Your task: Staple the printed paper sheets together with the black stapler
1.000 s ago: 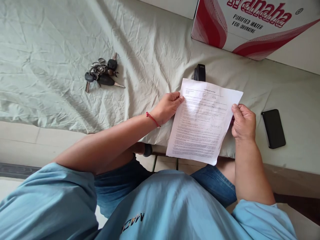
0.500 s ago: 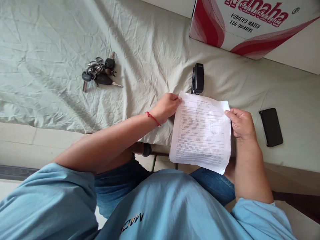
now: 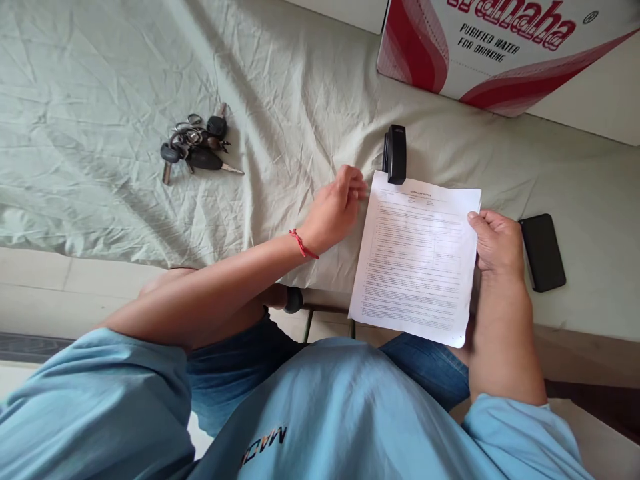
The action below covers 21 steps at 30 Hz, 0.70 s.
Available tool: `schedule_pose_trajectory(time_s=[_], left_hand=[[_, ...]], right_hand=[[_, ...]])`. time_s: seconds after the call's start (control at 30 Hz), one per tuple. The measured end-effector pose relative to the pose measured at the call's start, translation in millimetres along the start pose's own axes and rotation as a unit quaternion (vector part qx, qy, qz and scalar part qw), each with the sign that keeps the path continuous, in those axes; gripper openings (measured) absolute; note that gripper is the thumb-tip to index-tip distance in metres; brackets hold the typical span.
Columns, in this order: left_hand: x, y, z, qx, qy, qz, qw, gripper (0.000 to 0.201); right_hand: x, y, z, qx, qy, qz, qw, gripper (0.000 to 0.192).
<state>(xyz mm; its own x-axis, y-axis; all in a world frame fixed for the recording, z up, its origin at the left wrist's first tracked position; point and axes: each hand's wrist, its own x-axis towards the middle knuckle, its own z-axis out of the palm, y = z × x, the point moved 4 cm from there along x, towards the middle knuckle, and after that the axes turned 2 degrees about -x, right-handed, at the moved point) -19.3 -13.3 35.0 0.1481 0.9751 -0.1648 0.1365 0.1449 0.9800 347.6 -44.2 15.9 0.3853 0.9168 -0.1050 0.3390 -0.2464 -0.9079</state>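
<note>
While one hand alone held the sheet, the scene stood thus:

Right hand (image 3: 495,243): pinched on the right edge of the paper (image 3: 417,260), thumb on top, near the upper corner.
Left hand (image 3: 334,212): off the paper, just beside its left edge, fingers loosely curled and gripping nothing; nearest the stapler (image 3: 395,153).
Paper: over the edge of the bed (image 3: 100,113), lower half hanging past it above the lap.
Axis: long axis ran away from the person, tilted slightly; heading at the far end, just touching or under the stapler's near tip.
Stapler: black, on the sheet-covered bed, long axis also pointing away.
Nearby: keys (image 3: 195,147) well to the left, phone (image 3: 543,252) just right of the right hand, box (image 3: 500,47) beyond.
Risk: held by one edge only, the paper could sag, curl or slip, judging by its unsupported lower half.
</note>
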Motion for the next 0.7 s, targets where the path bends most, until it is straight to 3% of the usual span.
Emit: schedule_pose_trajectory(time_s=[0.1, 0.2, 0.27, 0.43, 0.5, 0.63, 0.7], left_hand=[[3, 5, 0.3, 0.148, -0.046, 0.179, 0.972, 0.079], [10, 2, 5.1, 0.263, -0.118, 0.241, 0.927, 0.108], [15, 0, 6.9, 0.293, -0.147, 0.238, 0.914, 0.108], [20, 0, 7.6, 0.221, -0.148, 0.192, 0.945, 0.081], [21, 1, 8.9, 0.220, -0.142, 0.198, 0.945, 0.076], [27, -4, 9.3, 0.309, -0.186, 0.222, 0.906, 0.089], [27, -9, 3.8, 0.306, -0.212, 0.218, 0.902, 0.095]], right_hand=[[0, 0, 0, -0.004, -0.002, 0.005, 1.000, 0.057], [-2, 0, 0, -0.002, 0.007, 0.005, 1.000, 0.056], [-2, 1, 1, -0.003, 0.014, 0.007, 1.000, 0.054], [-3, 3, 2, -0.009, 0.017, 0.012, 1.000, 0.047], [-2, 2, 4, 0.003, 0.024, 0.006, 1.000, 0.046], [-1, -3, 9, 0.038, 0.035, 0.005, 0.999, 0.059], [-2, -7, 13, 0.049, 0.011, 0.010, 0.999, 0.065]])
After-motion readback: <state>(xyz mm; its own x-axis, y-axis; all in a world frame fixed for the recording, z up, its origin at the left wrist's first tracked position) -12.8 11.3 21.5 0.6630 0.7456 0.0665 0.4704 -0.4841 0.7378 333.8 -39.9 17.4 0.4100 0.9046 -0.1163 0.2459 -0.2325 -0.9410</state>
